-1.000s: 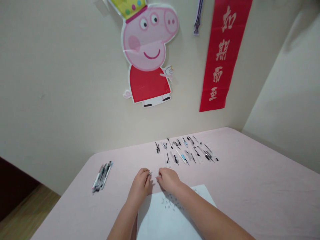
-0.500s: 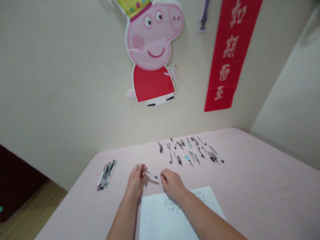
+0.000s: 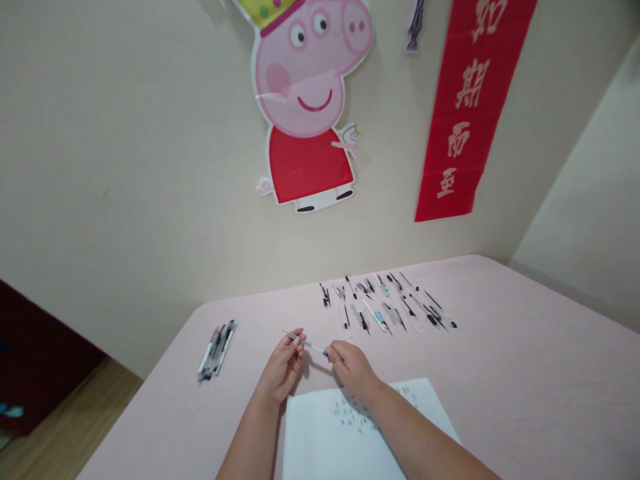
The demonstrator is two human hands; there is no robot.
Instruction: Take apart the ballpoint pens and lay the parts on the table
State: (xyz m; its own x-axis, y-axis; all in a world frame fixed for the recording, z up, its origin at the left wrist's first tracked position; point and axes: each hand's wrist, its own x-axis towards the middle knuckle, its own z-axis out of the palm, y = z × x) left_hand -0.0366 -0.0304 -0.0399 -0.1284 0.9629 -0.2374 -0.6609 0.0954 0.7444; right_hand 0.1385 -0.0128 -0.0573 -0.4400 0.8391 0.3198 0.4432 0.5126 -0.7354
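Note:
My left hand (image 3: 286,365) pinches a slim clear pen (image 3: 314,346) between thumb and fingers, its thin tip pointing up to the left. At the pen's dark lower-right end, my right hand (image 3: 352,367) has its fingertips closed around it. Whether that dark end is a separate piece cannot be made out. Both hands are just above the table, by the top edge of a white sheet of paper (image 3: 320,433) with small dark marks. The right forearm covers part of the sheet.
A bundle of several pens (image 3: 217,349) lies on the pink tabletop (image 3: 525,387) to the left. Toward the wall, several loose pen parts (image 3: 388,308) are spread in rows. A pig cutout (image 3: 310,160) and a red banner (image 3: 463,147) hang on the wall.
The gap between my right hand and the pen has closed, and its fingertips now grip the dark end. The view has shifted slightly.

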